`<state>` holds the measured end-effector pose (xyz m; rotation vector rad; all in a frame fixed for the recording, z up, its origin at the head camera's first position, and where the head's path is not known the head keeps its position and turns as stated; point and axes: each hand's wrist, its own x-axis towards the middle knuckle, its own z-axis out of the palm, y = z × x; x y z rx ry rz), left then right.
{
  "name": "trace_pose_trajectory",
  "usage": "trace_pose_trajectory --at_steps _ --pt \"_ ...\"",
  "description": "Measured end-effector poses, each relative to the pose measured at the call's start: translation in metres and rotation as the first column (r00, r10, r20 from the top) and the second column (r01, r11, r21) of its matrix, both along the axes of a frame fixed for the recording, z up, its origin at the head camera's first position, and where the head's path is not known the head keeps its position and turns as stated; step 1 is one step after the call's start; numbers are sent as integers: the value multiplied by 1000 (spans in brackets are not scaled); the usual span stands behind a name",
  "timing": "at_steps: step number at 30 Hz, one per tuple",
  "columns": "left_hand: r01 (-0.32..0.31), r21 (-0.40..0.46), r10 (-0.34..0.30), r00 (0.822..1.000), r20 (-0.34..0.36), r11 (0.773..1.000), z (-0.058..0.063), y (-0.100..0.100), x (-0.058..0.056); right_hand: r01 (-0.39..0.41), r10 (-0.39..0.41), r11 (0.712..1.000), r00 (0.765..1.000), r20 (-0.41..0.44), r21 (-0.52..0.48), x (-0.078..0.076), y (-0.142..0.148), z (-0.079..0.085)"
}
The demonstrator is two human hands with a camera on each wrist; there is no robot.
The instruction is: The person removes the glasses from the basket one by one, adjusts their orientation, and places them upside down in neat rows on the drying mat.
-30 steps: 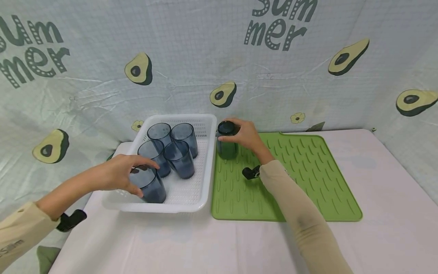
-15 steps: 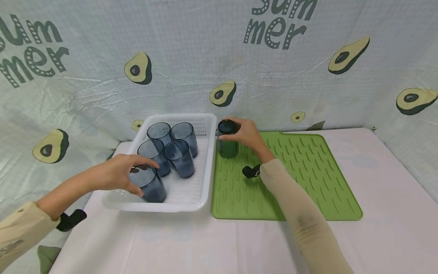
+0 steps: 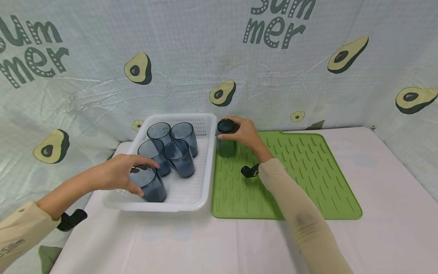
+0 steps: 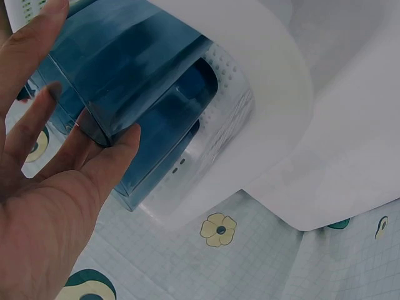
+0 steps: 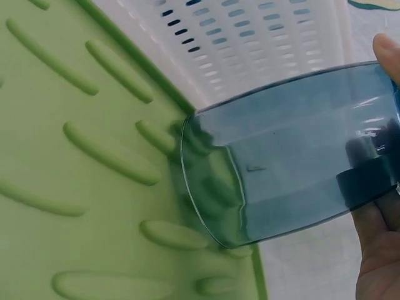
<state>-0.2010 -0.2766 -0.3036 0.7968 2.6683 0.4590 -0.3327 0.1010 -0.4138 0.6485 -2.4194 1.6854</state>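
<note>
- My right grip [image 3: 244, 133] holds the right glass [image 3: 226, 147] high up near its base, thumb in front and fingers behind.
- The right glass is upside down, its rim at the back left of the green mat [image 3: 246, 196], close to the mat's left edge.
- My left grip [image 3: 119, 173] is curved wide round the left glass [image 3: 154, 189], near its mouth.
- The left glass is mouth up in the front left of the white basket [image 3: 181, 193]; I cannot tell whether its base touches the floor there.
- From the right glass, the mat spreads to my right and towards me, its ribbed face showing on both sides of my forearm.
- The basket's right wall runs just beside the mat's left edge; I cannot tell whether they touch.
- In front of basket and mat, a broad strip of pale desk [image 3: 191, 243] runs across, and more desk shows right of the mat.
- Behind, a printed cloth [image 3: 184, 42] rises close to the back edges of basket and mat.
- The basket also holds four blue glasses [image 3: 179, 161], mouth up, bunched behind the left glass, two at the back and two nearer me.
- Right of that bunch, the basket's perforated floor shows down to the front wall.
</note>
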Motion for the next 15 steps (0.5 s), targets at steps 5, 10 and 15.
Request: trace_pose_trajectory --at_steps 5,10,15 --pt "3 3 -3 1000 2 1000 1 2 -1 36 -36 996 999 2 80 -2 1 -3" --pt "-1 4 1 1000 17 1000 1 2 0 52 -55 989 998 18 141 -4 -1 -4" --pt "16 -17 -16 1000 7 1000 1 2 0 47 -55 989 997 50 143 -4 -3 -6"
